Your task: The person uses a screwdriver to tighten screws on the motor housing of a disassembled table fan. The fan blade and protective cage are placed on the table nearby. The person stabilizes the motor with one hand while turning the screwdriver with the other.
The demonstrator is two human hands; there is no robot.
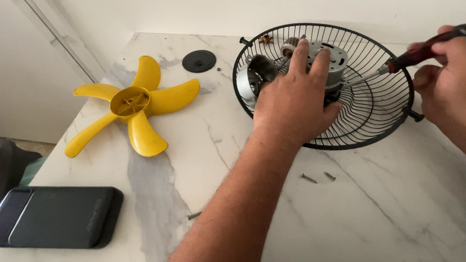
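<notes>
While hands (295, 98) grip metal motor (328, 62), wire grille (371, 124)

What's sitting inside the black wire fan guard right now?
Inside the black wire fan guard sits the grey fan motor, steadied by the left hand; the screwdriver tip reaches it. The hand covers the motor's near side.

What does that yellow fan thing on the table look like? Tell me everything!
The fan blade is one bright yellow piece that looks like plastic. It has five curved, rounded paddles spreading out from a round hub in the middle. The hub is hollow like a cup, with small ribs inside and a hole at its centre. It lies flat on the white marble table, near the left edge, taken off the fan. Nothing touches it but the table; both hands are away from it, at the black wire grille.
</notes>
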